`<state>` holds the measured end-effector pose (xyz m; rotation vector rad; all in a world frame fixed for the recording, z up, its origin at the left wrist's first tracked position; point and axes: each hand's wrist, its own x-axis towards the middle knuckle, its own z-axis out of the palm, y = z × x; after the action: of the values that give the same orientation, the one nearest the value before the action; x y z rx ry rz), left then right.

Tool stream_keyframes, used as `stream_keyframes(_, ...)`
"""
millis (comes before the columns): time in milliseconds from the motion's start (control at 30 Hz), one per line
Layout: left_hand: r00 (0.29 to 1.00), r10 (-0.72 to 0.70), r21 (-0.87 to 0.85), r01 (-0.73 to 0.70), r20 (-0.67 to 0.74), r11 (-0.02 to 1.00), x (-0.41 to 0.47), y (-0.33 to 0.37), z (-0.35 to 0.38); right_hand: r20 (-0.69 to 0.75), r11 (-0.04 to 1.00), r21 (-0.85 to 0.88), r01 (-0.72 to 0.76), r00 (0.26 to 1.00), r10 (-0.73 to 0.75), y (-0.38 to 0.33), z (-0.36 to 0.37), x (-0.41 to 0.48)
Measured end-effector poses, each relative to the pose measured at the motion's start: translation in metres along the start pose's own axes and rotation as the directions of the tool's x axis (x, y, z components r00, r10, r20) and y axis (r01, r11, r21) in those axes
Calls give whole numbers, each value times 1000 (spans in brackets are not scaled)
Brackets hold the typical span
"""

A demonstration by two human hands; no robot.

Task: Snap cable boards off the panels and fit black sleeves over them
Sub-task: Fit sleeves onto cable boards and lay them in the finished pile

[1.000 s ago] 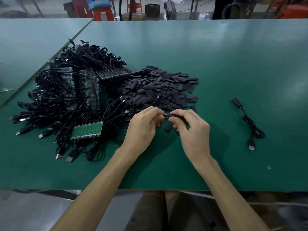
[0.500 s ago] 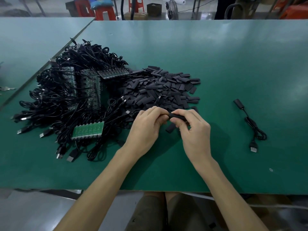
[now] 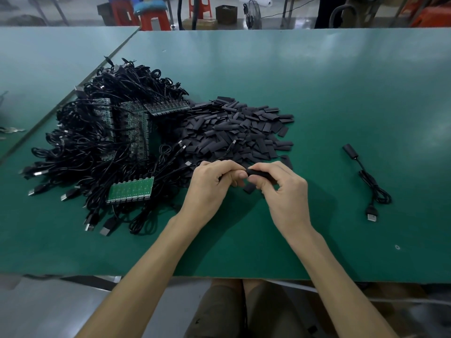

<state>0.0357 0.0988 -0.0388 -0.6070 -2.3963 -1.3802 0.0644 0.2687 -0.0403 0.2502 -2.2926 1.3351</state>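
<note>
Fingers (image 3: pixel 241 175) of both hands curled tight, mid-frame: right hand (image 3: pixel 285 193) pinches black sleeve (image 3: pixel 256 172), left hand (image 3: pixel 210 186) pinches its left end; board hidden. Sleeve pile (image 3: pixel 239 132) just above, cable/panel heap (image 3: pixel 109 132) left, finished cable (image 3: pixel 371 186) well right.

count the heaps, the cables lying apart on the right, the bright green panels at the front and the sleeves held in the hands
heaps: 2 (cable heap, sleeve heap)
cable lying apart: 1
bright green panel: 1
held sleeve: 1, gripped by the right hand, with the left hand pinching at its end
total: 5
</note>
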Motion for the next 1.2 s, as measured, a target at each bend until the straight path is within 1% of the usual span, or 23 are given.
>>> stream_keyframes(67, 1000, 1, 35, -1, -9, 999, -1, -1, 1, 2, 1000, -18, 16, 1000, -16, -1, 0, 0)
stream_keyframes(133, 1000, 12, 110, -10, -22, 994, -1, -1, 1, 2, 998, -45, 34, 999, -34, -2, 1, -1)
stream_keyframes(233, 999, 21, 185, -12, -46, 983, -1, 1, 1, 18, 998, -50, 32, 999, -31, -3, 1, -1)
stream_keyframes(433, 1000, 17, 213, -12, -24, 977, -1, 4, 1, 96, 999, 1, -34, 995, 34, -3, -3, 3)
stream_keyframes(533, 1000, 17, 228, -13, -15, 974, -1, 3, 1, 110, 999, 8, -39, 993, 38, -2, -2, 2)
stream_keyframes(700, 1000, -8, 194, 8, -2, 981, -1, 1, 3, 89, 999, 5, -41, 995, 40, -2, -2, 1)
stream_keyframes(767, 1000, -11, 164, 9, 12, 986, -1, 2, 2, 95, 998, 15, -63, 994, 61, -1, -2, 1)
stream_keyframes(967, 999, -15, 102, 10, 49, 995, 0, 4, 1, 112, 981, 114, -157, 983, 144, -1, -4, 1)
stream_keyframes(1067, 999, -26, 58, 24, 41, 998, 1, 2, 0, 100, 984, 113, -141, 986, 130, -1, -2, 1)
stream_keyframes(1200, 999, -33, -5, 34, 30, 999, 0, 1, 2, 23, 992, 89, -87, 996, 85, -2, -2, 1)
